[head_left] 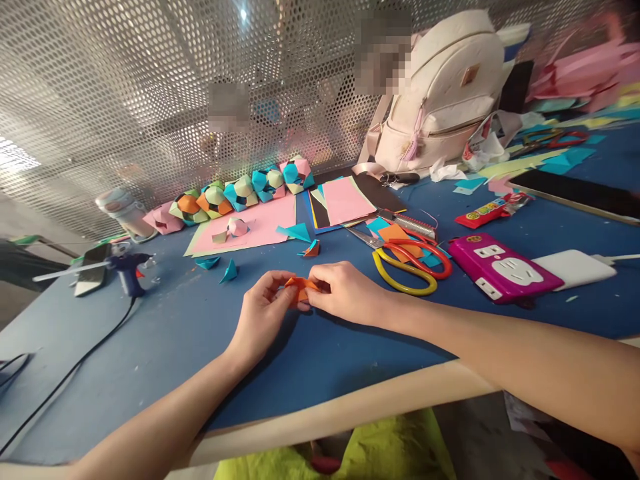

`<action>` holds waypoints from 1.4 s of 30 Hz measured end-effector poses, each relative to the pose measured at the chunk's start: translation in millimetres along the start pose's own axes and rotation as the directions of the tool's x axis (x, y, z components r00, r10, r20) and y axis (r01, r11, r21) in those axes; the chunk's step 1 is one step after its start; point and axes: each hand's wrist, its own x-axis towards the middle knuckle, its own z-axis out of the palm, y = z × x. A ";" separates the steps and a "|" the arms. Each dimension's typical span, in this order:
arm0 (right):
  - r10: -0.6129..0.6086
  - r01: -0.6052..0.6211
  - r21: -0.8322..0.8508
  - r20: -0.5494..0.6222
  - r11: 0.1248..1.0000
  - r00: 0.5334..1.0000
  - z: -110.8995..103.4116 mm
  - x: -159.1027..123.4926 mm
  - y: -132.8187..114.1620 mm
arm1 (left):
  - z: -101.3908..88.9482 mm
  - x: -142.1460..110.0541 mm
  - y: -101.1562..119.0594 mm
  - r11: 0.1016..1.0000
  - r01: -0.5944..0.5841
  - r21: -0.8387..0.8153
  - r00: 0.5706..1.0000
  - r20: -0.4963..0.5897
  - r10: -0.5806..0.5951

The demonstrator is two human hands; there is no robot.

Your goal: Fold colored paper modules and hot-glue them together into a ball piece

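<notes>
My left hand (263, 313) and my right hand (345, 291) meet over the blue table (150, 333), both pinching a small folded orange paper piece (301, 287) between their fingertips. The paper rests just above the table surface. Small folded blue paper units (229, 272) lie a little beyond my left hand, and a blue-and-orange one (312, 249) sits just past the orange piece. Scissors with yellow and red handles (407, 265) lie to the right of my right hand.
A chain of coloured folded paper units (240, 190) runs along a perforated metal screen. Pink paper sheets (260, 223), a glue gun (125, 267), a phone (93, 270), a magenta power strip (503, 267), a white power bank (575, 267) and a beige backpack (450, 93) surround the work spot.
</notes>
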 end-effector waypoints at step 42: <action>0.118 -0.132 0.192 0.083 0.972 0.990 -3.1 -1.1 -9.0 | -0.3 8.6 2.9 0.966 -0.015 -0.259 0.977 -0.210 -0.041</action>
